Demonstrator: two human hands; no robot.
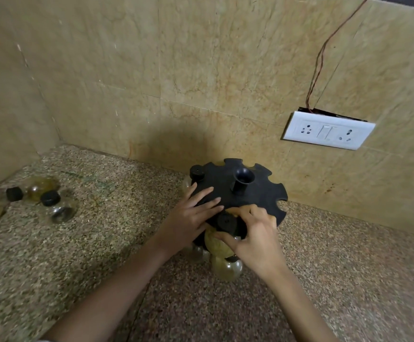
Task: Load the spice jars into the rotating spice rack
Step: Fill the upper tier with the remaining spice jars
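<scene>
1. Closest in, both bare forearms reached up across the speckled counter (90,255) toward the rack (255,193).
2. The right hand (253,239) had a proper grip on a spice jar (217,243). The thumb sat on the near side and the fingers curled over the far side, clamped round the neck just by the black cap.
3. That jar was at the near edge of the rack's top disc, between the two hands. Couldn't tell if it was actually seated in a notch or only up against the rim.
4. Just below that hand sat two lower jars (227,269), under the disc and pretty blurry.
5. The left hand (188,218) wasn't holding anything. Its fingers were straight and spread flat on the disc, just left of the held jar's cap.
6. The rack itself was black with a notched rim and a centre post (241,180) with a cup-shaped top. One far jar (197,172) showed its cap in a notch on the far left.
7. Well off to the left, some loose jars (57,207) lay on the counter near the corner.
8. Furthest back, a white switch plate (328,130) on the tiled wall had a thin wire (322,58) running up from it.
</scene>
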